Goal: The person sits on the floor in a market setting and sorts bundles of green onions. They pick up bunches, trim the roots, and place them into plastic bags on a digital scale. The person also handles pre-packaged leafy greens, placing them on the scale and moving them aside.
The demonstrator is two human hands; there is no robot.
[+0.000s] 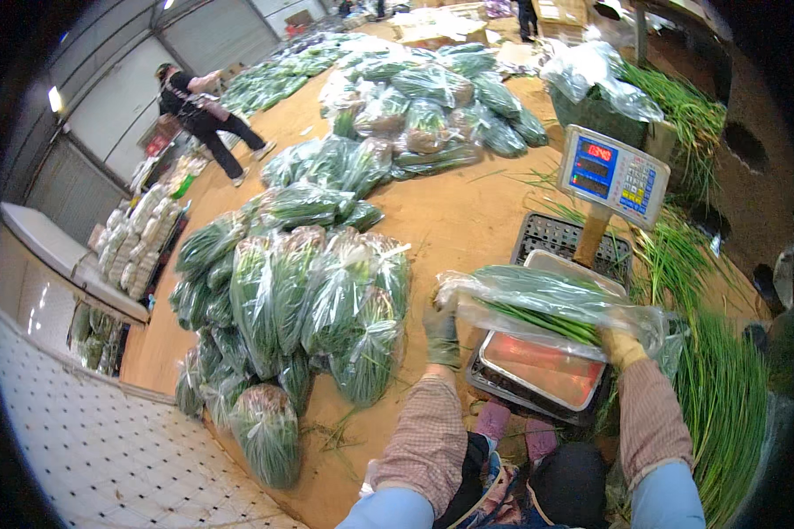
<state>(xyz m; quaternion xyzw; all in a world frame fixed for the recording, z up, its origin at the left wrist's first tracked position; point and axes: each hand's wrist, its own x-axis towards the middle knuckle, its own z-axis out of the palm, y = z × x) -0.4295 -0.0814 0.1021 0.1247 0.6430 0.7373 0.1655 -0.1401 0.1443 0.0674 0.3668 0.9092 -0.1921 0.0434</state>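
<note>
A long clear plastic bag of green stalks [542,297] lies level between my gloved hands, above the steel pan [549,370] of a digital scale. My left hand [442,337], in a greenish glove, grips the bag's left end. At the bag's right end my right hand [622,344], in a yellowish glove, holds the plastic; its fingers are partly hidden. The scale's display head [614,173] stands on a post behind the bag, with red digits lit. A black plastic crate [548,231] shows behind the pan.
Bagged greens [317,291] are heaped at the left, with a larger pile [430,99] farther back. Loose green stalks [721,410] lie along the right. A person [202,112] in dark clothing stands at the back left. A tiled surface [106,423] fills the lower left.
</note>
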